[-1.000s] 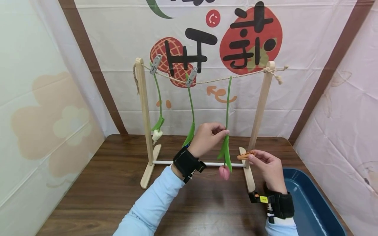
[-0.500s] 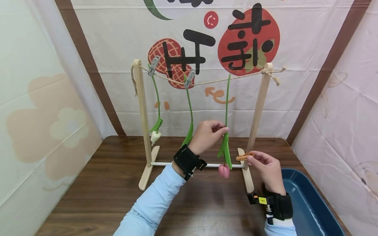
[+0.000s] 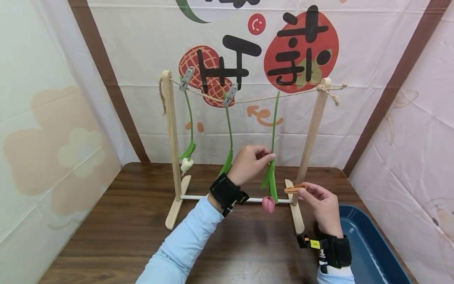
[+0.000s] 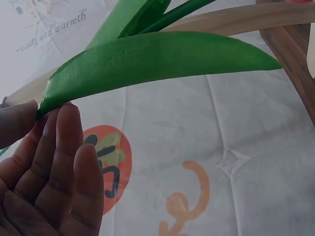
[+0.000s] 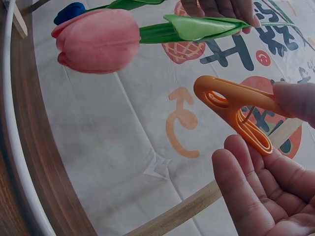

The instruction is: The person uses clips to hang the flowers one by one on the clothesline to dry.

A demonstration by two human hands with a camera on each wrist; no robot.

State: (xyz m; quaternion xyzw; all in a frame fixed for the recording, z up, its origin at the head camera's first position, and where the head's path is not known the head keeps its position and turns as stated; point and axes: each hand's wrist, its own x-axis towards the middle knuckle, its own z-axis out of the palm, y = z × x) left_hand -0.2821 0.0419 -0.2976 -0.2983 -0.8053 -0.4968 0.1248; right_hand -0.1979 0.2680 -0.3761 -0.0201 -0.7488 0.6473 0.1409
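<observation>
My left hand (image 3: 250, 163) pinches the green stem of a pink artificial tulip (image 3: 268, 205) just above its leaves. The flower hangs head down, and its stem tip reaches the height of the rope (image 3: 294, 94). In the left wrist view a large leaf (image 4: 162, 56) runs from the fingertips. My right hand (image 3: 323, 203) holds an orange clothespin (image 5: 236, 105) between thumb and fingers, low beside the right post. A white flower (image 3: 186, 165) and a flower with a blue head (image 5: 70, 13) hang from the rope by grey clothespins (image 3: 186, 79).
The rope is tied between two wooden posts (image 3: 172, 138), with a white bar (image 3: 193, 197) joining their feet. A blue tray (image 3: 372, 244) stands at the right of the brown table (image 3: 103, 236). Printed cloth (image 3: 149, 110) surrounds the table.
Both hands keep their holds on the tulip and the orange clothespin, with hardly any movement. The head view shifts slightly.
</observation>
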